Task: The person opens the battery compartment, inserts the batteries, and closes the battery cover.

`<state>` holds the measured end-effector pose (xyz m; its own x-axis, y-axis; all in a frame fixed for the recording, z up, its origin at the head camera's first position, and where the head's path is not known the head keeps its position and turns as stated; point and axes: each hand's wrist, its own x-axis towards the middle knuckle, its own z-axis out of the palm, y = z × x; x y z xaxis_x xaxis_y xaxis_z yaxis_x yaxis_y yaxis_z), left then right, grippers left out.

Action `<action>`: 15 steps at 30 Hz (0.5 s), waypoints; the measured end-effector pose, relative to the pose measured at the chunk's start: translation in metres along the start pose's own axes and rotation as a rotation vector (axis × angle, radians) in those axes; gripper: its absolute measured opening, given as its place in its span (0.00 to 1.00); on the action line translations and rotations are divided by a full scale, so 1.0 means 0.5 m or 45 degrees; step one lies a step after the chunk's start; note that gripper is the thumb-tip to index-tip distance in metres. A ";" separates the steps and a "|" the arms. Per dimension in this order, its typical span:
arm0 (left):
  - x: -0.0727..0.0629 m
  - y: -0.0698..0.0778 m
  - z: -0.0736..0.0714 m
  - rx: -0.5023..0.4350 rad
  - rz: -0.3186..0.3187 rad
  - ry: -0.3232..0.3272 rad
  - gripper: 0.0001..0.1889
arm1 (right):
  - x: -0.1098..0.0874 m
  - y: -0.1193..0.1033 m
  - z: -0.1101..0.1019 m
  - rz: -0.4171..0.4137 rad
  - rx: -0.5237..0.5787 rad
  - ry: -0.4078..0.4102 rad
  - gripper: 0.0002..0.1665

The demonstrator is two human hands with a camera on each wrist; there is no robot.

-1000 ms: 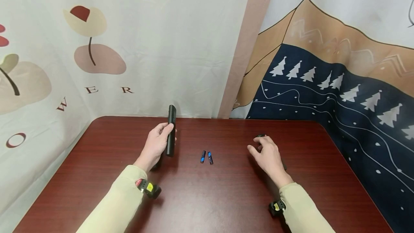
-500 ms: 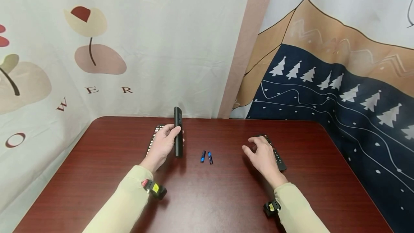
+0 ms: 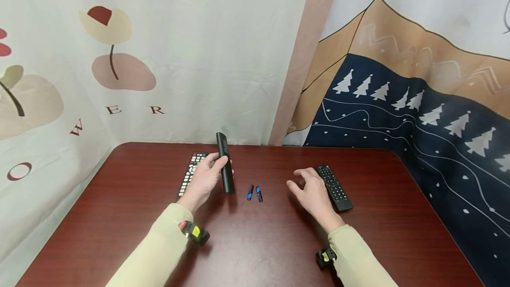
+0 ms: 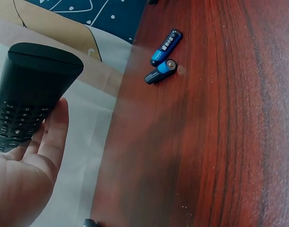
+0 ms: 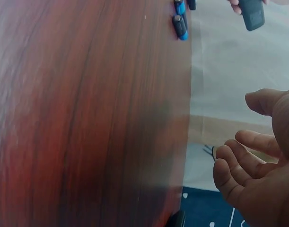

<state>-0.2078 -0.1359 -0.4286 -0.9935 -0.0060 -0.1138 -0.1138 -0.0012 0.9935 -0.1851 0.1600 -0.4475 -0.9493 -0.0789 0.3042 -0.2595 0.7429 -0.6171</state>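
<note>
My left hand (image 3: pixel 205 180) grips a black remote control (image 3: pixel 225 165) above the table, tilted on its edge; its buttons show in the left wrist view (image 4: pixel 21 123). Two blue and black batteries (image 3: pixel 250 192) lie side by side on the table between my hands. Over the table to their right hovers my right hand (image 3: pixel 316 195), fingers loosely bent with nothing in them. Just right of that hand lies a second black remote (image 3: pixel 334 188), buttons up. A third remote with white buttons (image 3: pixel 193 169) lies behind my left hand, partly hidden by it.
The dark red wooden table (image 3: pixel 259 242) ends at a rounded far edge. Behind it hang a pale printed curtain (image 3: pixel 219 56) and a navy and tan one (image 3: pixel 398 114). Each wrist carries a small black camera (image 3: pixel 195 233).
My left hand has moved right with the remote, uncovering the white-buttoned remote. My right hand has moved left, away from the remote on the right, which now shows almost fully.
</note>
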 end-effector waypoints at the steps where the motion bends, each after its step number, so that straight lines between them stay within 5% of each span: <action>1: 0.000 0.000 0.002 -0.007 -0.005 -0.001 0.24 | 0.000 -0.004 0.001 -0.001 0.006 -0.007 0.21; 15: -0.002 -0.006 0.024 -0.026 -0.025 -0.024 0.25 | -0.007 -0.065 0.033 -0.078 0.023 -0.082 0.20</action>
<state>-0.2064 -0.1240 -0.4312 -0.9910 0.0129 -0.1332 -0.1335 -0.0213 0.9908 -0.1764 0.1251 -0.4407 -0.9408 -0.1671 0.2948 -0.3202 0.7230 -0.6122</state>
